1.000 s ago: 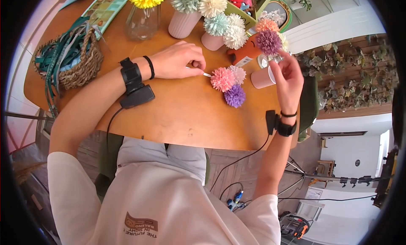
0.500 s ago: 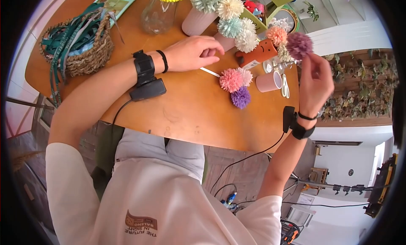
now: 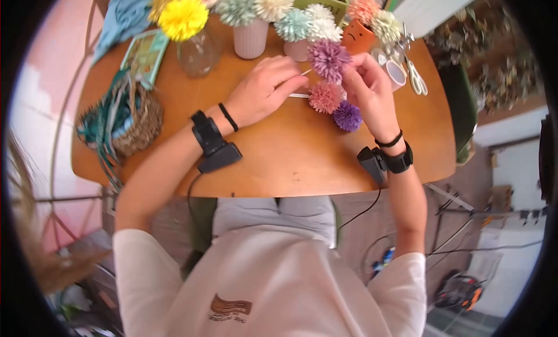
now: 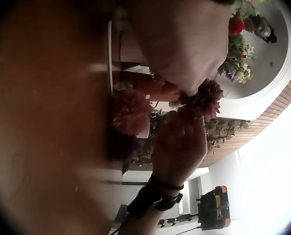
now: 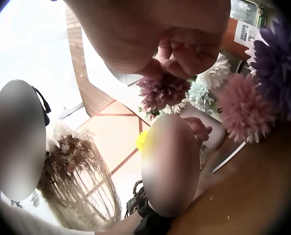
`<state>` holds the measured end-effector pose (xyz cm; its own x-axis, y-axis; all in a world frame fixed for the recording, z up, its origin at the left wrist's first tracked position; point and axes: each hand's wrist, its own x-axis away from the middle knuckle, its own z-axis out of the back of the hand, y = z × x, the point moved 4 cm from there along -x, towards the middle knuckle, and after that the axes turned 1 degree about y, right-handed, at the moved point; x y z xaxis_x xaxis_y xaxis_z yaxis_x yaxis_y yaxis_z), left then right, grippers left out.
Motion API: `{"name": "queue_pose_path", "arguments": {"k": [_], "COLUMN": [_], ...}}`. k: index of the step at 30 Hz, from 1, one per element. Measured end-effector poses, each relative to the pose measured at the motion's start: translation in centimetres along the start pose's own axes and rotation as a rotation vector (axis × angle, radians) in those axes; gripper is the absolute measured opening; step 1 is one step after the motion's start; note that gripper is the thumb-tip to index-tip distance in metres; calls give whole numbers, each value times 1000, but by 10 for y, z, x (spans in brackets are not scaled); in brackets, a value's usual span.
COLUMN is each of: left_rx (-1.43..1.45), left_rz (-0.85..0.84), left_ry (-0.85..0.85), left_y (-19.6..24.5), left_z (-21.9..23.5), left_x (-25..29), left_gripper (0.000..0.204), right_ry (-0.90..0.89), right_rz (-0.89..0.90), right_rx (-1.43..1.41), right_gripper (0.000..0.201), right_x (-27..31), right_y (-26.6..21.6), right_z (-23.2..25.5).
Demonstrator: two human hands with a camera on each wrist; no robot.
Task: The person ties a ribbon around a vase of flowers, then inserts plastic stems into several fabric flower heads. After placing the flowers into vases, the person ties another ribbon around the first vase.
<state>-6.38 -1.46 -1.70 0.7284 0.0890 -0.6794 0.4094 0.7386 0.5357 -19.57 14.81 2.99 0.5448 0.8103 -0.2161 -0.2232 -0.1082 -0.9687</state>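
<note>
In the head view a mauve pompom flower (image 3: 329,58) is up between the two hands, over the middle of the table. My right hand (image 3: 373,96) pinches it by the bloom, fingers curled at its right side. A short white stem runs leftward from the bloom to the thumb and fingers of my left hand (image 3: 261,92), which pinch its end. Both hands also meet around the mauve bloom (image 4: 206,100) in the left wrist view. Just below lie a pink flower (image 3: 325,97) with a white stem and a purple flower (image 3: 347,116) on the wooden table (image 3: 279,154).
Left, a woven basket (image 3: 142,125) holds green ribbons. Along the back stand a glass vase (image 3: 199,55) with a yellow flower (image 3: 183,17), a pink ribbed vase (image 3: 251,40) and an orange pot (image 3: 357,39). White-handled scissors (image 3: 417,80) lie beside a pink cup (image 3: 396,75) at the right.
My right hand has brought the mauve flower from the right side in toward the left hand. The left fingers, loose before, now close on its stem. The head view has shifted.
</note>
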Motion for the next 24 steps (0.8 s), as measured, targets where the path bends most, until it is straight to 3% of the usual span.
{"name": "queue_pose_path", "arguments": {"k": [5,7,10,13,17,20,24], "left_rx": [0,-24,-84,-158,-213,-217,-163], "left_rz": [116,113,164,228,229,180,145], "left_ry": [-109,-115,-89,-146,-219,-267,-299], "left_y": [-2,-5,-14,-27,-25,-18,-20], "left_z": [2,-2,-2,-4,-9,-11,-13], "left_x": [-6,-7,-6,-2,-2,-4,-1], "left_gripper": [20,19,16,17,17,17,16], "right_ry": [120,167,287,313,242,109,132], "right_rz": [70,77,268,89,16,40,65], "right_rx": [-129,39,284,622,645,777,777], "right_gripper": [13,13,16,17,17,20,21], "right_x": [5,9,21,46,55,56,53], "right_y": [2,5,22,19,27,36,24], "right_z": [38,64,81,94,104,104,103]}}
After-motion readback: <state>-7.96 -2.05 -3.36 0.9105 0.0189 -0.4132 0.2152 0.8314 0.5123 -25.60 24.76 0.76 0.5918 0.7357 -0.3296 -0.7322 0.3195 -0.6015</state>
